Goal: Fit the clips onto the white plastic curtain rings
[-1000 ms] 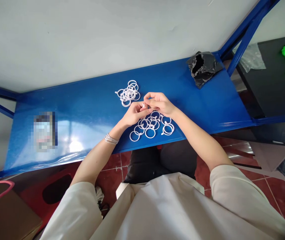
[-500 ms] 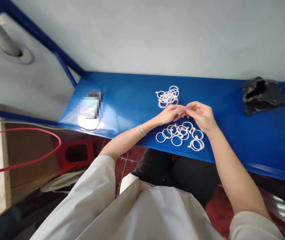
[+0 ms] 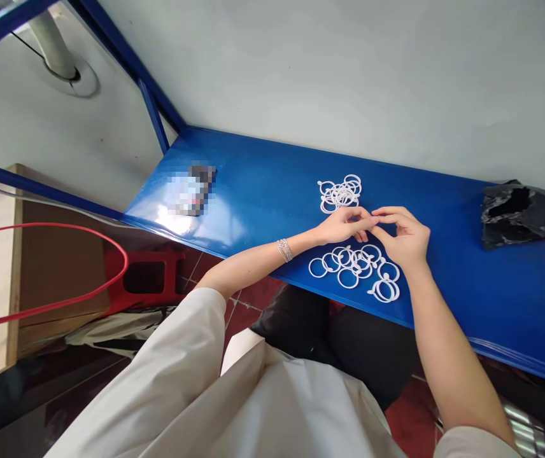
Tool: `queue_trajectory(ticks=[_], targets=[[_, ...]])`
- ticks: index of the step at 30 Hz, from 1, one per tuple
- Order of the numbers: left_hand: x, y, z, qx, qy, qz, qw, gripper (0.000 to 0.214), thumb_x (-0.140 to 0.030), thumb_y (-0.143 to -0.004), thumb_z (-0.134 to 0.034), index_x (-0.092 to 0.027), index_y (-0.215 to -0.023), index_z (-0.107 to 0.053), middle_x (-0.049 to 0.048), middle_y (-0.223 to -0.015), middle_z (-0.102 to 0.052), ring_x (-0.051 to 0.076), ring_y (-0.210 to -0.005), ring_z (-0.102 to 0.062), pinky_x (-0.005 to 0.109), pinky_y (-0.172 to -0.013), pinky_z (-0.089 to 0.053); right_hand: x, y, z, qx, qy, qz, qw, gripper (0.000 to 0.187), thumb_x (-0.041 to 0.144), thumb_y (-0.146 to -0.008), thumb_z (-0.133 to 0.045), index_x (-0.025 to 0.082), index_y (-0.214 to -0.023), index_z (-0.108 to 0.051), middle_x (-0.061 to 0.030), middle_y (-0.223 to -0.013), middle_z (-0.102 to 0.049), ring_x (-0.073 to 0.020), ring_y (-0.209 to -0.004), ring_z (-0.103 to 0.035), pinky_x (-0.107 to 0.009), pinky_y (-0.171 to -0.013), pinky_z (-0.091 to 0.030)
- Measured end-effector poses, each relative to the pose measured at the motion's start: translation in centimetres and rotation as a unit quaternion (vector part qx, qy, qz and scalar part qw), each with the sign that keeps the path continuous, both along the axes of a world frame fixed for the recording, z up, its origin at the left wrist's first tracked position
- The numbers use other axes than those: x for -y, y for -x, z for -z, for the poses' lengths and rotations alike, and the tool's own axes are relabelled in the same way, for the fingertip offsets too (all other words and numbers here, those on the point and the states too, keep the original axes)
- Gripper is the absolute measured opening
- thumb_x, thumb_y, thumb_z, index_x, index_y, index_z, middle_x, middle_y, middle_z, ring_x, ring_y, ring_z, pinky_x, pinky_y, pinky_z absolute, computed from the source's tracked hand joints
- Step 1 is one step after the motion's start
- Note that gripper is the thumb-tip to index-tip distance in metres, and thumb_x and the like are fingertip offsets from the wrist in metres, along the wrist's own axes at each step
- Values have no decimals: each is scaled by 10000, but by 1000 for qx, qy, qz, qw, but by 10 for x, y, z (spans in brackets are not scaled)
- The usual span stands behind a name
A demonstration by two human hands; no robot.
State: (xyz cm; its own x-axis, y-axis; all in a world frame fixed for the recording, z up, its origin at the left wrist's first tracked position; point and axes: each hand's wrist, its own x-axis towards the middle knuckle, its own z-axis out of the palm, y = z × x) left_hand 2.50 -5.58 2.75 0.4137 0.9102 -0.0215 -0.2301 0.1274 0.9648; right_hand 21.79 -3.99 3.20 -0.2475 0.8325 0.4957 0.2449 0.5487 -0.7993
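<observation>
Head cam: the left hand (image 3: 344,226) and right hand (image 3: 403,238) are curled in, fingertips almost meeting, can't tell if they're pinching anything. White plastic rings (image 3: 361,261) lie spread just below both hands, with another bunch (image 3: 340,196) just beyond them on a blue shelf (image 3: 272,184).

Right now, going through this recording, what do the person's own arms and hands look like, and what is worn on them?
The left hand and right hand are bare, with no gloves. A loose cream left sleeve and right sleeve end around the elbows. A silver-coloured bracelet of several thin strands circles the left wrist; the right wrist shows none.
</observation>
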Motion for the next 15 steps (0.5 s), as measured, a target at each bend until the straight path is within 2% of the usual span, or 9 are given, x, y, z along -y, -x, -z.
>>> queue_trajectory(ticks=[4,7,10,15], targets=[[2,-1,1,-11,-2,-22,1000,612,-736,-917,-811,-159,-1016,-635,21,-812,-711,114,-660,-744,274,-677,-625,0,0,2,-34,12,6,999,170,419,-907,-894,271,-863,-825,-102,-1029,-851,-300,-987,-820,-533,-959,-664],[4,1,1,-46,-49,-68,995,512,-627,-930,-851,-174,-1038,-638,15,-912,-694,78,-641,-700,247,-629,-578,-1,-1,2,-81,63,9,995,242,481,-873,-920,256,-860,-832,-114,-1037,-852,-307,-1003,-828,-515,-926,-685],[4,5,2,-111,-108,-105,982,436,-483,-894,-915,-187,-1079,-654,9,-983,-663,46,-618,-627,223,-565,-481,0,-1,-2,-113,108,1,988,237,464,-837,-946,251,-864,-844,-105,-1035,-851,-298,-1003,-830,-508,-955,-694],[7,7,2,-152,-140,-94,974,570,-495,-839,-958,-192,-1191,-627,54,-1117,-692,78,-643,-682,243,-586,-518,4,2,-8,-143,143,-30,979,167,371,-806,-965,251,-844,-856,-76,-991,-842,-264,-957,-816,-481,-975,-692]])
